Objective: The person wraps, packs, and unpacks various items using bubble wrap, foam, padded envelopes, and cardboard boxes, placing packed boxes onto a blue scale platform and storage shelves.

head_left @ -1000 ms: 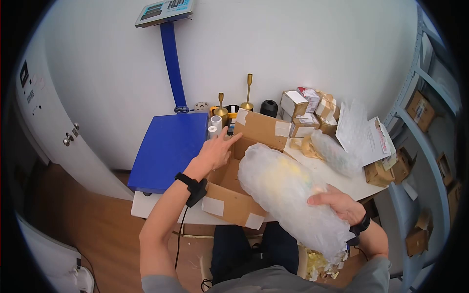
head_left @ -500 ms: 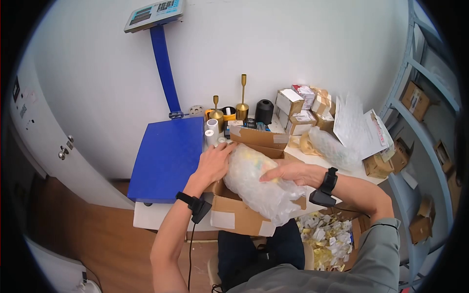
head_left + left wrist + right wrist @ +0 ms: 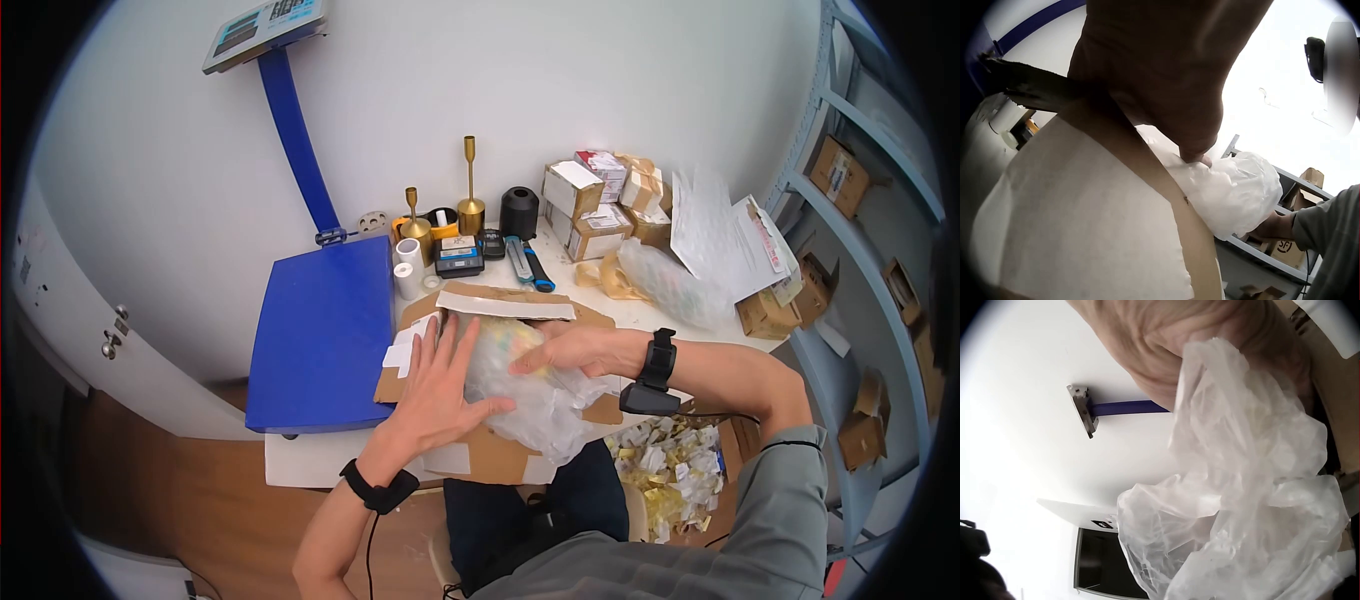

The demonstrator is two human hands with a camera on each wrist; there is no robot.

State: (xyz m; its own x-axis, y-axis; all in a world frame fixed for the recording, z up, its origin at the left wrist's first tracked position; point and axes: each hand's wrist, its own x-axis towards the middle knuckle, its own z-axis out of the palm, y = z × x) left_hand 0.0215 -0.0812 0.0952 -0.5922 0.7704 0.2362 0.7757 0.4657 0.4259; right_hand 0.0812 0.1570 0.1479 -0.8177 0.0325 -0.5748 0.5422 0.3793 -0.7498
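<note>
A bundle in clear bubble wrap (image 3: pixel 535 400) lies partly inside an open cardboard box (image 3: pixel 500 459) on the table. My right hand (image 3: pixel 575 350) grips the bundle from its right side, thumb on top and the other fingers hidden behind it. Fingers spread, my left hand (image 3: pixel 438 385) lies flat over the box's left side and the bundle's left edge. In the left wrist view the wrap (image 3: pixel 1235 190) bulges beyond a taped cardboard flap (image 3: pixel 1085 212). Loose folds of wrap (image 3: pixel 1241 462) hang by my right palm (image 3: pixel 1210 331) in the right wrist view.
A blue platform scale (image 3: pixel 320 340) stands left of the box. Behind are white rolls (image 3: pixel 407 280), brass candle holders (image 3: pixel 471 214), a black device (image 3: pixel 459 257) and a cutter (image 3: pixel 540 270). Small boxes (image 3: pixel 598 232) and another wrapped bundle (image 3: pixel 672 290) sit at the right, near shelving (image 3: pixel 860 255).
The bundle has moved left and down into the box. My right hand shifted left with it; my left hand moved from the back flap to lie over the box's left side.
</note>
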